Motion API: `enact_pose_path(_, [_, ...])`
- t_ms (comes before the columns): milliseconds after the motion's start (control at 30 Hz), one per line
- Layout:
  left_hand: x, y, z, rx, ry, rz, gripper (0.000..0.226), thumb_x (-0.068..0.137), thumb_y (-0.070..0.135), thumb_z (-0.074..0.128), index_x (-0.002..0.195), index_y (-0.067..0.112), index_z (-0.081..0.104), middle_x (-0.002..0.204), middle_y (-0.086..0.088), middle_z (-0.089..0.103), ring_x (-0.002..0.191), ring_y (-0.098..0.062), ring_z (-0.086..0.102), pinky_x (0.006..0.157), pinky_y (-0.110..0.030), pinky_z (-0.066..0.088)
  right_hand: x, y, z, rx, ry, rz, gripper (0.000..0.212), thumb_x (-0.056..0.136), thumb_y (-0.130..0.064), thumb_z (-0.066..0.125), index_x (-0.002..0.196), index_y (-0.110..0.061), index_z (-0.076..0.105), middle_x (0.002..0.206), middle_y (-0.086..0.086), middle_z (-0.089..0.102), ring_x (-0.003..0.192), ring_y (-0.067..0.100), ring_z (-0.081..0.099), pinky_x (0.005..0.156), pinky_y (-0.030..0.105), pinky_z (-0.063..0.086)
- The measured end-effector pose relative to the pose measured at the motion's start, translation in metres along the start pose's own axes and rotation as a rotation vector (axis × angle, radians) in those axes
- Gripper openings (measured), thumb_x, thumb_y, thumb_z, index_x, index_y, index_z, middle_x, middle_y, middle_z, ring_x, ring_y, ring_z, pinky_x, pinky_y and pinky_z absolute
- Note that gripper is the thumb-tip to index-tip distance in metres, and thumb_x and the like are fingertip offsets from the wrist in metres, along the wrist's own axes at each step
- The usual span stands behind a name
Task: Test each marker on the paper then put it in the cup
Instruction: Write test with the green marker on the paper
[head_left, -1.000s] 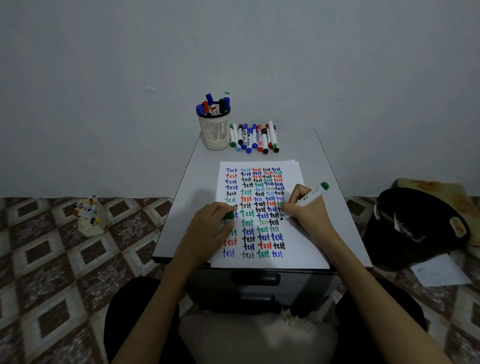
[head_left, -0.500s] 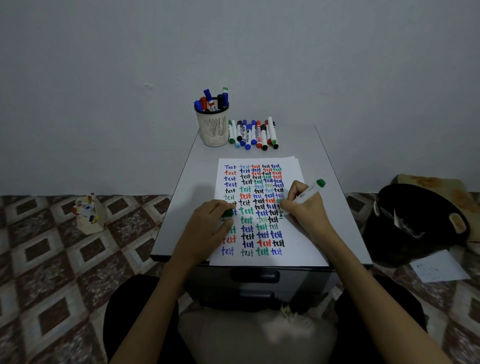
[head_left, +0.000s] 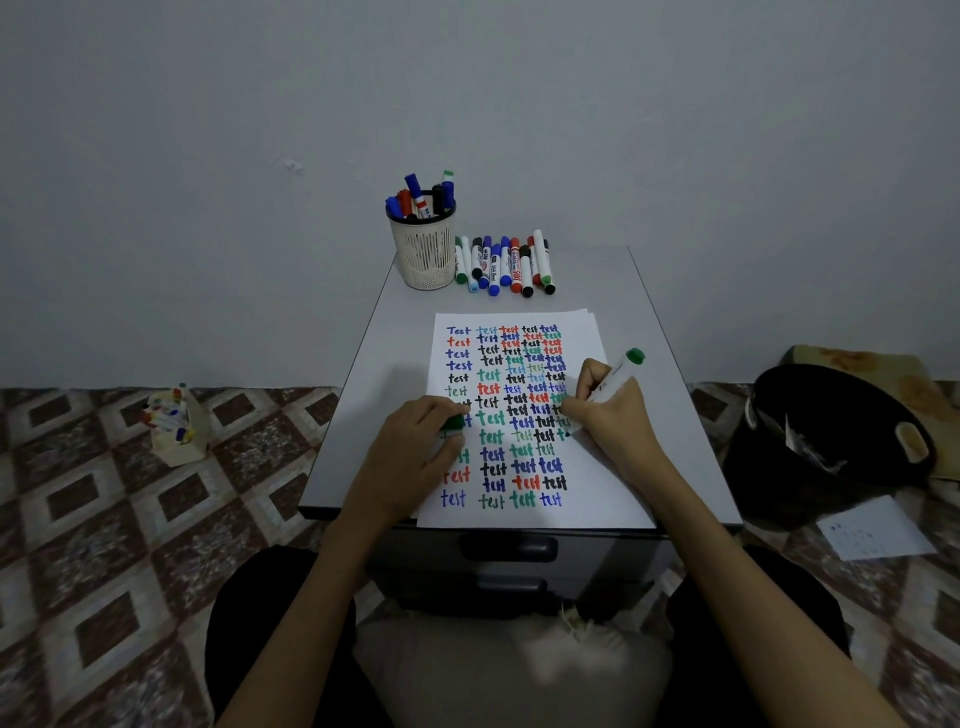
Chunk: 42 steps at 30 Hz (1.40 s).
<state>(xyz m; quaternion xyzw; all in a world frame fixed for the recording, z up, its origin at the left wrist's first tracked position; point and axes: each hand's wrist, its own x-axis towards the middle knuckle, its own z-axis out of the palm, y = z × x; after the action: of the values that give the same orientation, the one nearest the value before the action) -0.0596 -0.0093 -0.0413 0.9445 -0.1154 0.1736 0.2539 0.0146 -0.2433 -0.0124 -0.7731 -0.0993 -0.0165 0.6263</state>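
Testing the white-barrelled green marker (head_left: 616, 378) on the white paper sheet (head_left: 587, 500)

My left hand (head_left: 415, 449) pinches the small green cap (head_left: 453, 423), with the cream slotted cup (head_left: 423, 260) well beyond. My right hand (head_left: 610, 415) grips the marker, tip down, and its heel could smear fresh ink.

Quantities:
- One white slotted plastic cup (head_left: 423, 260), holding about six upright markers (head_left: 421, 200); overlap prevents an exact figure.
- Roughly ten capped markers (head_left: 501, 265), lying in one row.
- One white paper stack (head_left: 597, 483).
- One uncapped green-ended white marker (head_left: 615, 376).
- One green cap (head_left: 453, 423).
- Two hands: left hand (head_left: 410, 452), right hand (head_left: 613, 415).
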Motion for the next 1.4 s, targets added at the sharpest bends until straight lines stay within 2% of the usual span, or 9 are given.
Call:
enact_pose_path(167, [0.0,0.0003,-0.0001,0.005,0.006,-0.004,0.041,0.091,0.044,0.035,0.119,0.019,0.053,0.115,0.003,0.055,0.1,-0.009,0.05,0.086,-0.025,0.043,-0.0002,0.0015,-0.0017,-0.003,-0.016,-0.004,0.028,0.078,0.01,0.064,0.066,-0.004,0.043,0.068,0.027,0.049,0.063,0.027,0.054,0.061,0.036,0.05])
enact_pose_path(300, [-0.0005,-0.0016,0.0008,0.013,0.001,-0.012,0.041,0.091,0.044,0.035,0.118,0.02,0.052,0.115,0.003,0.055,0.099,-0.007,0.048,0.087,-0.024,0.042,-0.0007,0.0008,-0.0009,-0.014,-0.037,0.01,0.025,0.075,0.005,0.066,0.067,-0.003,0.044,0.077,0.038,0.05,0.072,0.049,0.054,0.069,0.056,0.054])
enact_pose_path(500, [0.0006,0.0,0.0004,0.005,0.003,-0.006,0.042,0.091,0.044,0.035,0.119,0.018,0.053,0.115,0.001,0.055,0.101,-0.009,0.05,0.087,-0.025,0.043,-0.0008,0.0031,-0.0027,0.017,0.027,-0.001,0.022,0.077,0.011,0.062,0.071,0.008,0.041,0.077,0.038,0.049,0.071,0.045,0.055,0.068,0.052,0.054])
enact_pose_path(600, [-0.0003,0.0006,0.0003,0.005,0.0,-0.01,0.043,0.091,0.044,0.035,0.119,0.018,0.053,0.115,0.001,0.055,0.101,-0.01,0.05,0.087,-0.027,0.045,-0.0016,0.002,-0.0014,0.019,-0.003,0.012,0.026,0.074,0.002,0.065,0.07,0.006,0.04,0.077,0.037,0.051,0.079,0.054,0.055,0.068,0.06,0.053])
enact_pose_path(767, [0.0003,0.0012,-0.0005,0.003,0.001,-0.005,0.041,0.091,0.042,0.036,0.119,0.018,0.054,0.115,0.001,0.055,0.101,-0.011,0.051,0.088,-0.03,0.047,-0.001,0.0009,-0.0018,0.017,-0.006,0.02,0.025,0.075,0.012,0.065,0.066,-0.001,0.044,0.069,0.031,0.048,0.067,0.033,0.053,0.067,0.049,0.053])
enact_pose_path(933, [0.0,0.001,-0.0009,0.008,-0.002,-0.004,0.041,0.091,0.042,0.036,0.119,0.017,0.054,0.115,0.0,0.056,0.101,-0.011,0.051,0.087,-0.03,0.047,-0.0025,0.0005,-0.0019,0.027,0.056,0.009,0.024,0.078,0.013,0.062,0.068,0.0,0.044,0.07,0.03,0.049,0.067,0.03,0.054,0.061,0.036,0.053])
enact_pose_path(1100, [-0.0011,0.0029,-0.0015,-0.001,0.001,-0.011,0.043,0.091,0.043,0.035,0.119,0.017,0.054,0.116,0.0,0.055,0.1,-0.01,0.05,0.087,-0.027,0.045,-0.0016,0.0006,-0.0022,0.052,0.061,-0.008,0.03,0.079,0.016,0.056,0.067,-0.006,0.04,0.062,0.013,0.04,0.057,0.017,0.047,0.053,0.026,0.045])
enact_pose_path(1267, [-0.0008,0.0017,-0.0011,-0.009,0.006,-0.004,0.043,0.09,0.042,0.036,0.119,0.016,0.054,0.116,0.0,0.056,0.102,-0.013,0.051,0.088,-0.03,0.045,-0.0017,0.0027,-0.0012,0.069,0.027,-0.013,0.023,0.07,-0.002,0.06,0.068,0.004,0.038,0.07,0.034,0.042,0.065,0.03,0.047,0.061,0.038,0.044])
enact_pose_path(1400, [-0.0005,0.0019,-0.0014,-0.01,0.014,-0.002,0.042,0.091,0.041,0.036,0.119,0.016,0.054,0.116,0.0,0.056,0.102,-0.013,0.051,0.088,-0.033,0.047,-0.0017,0.0017,-0.0017,0.084,-0.022,0.013,0.022,0.075,0.012,0.06,0.067,0.002,0.042,0.065,0.023,0.043,0.065,0.029,0.047,0.059,0.035,0.046])
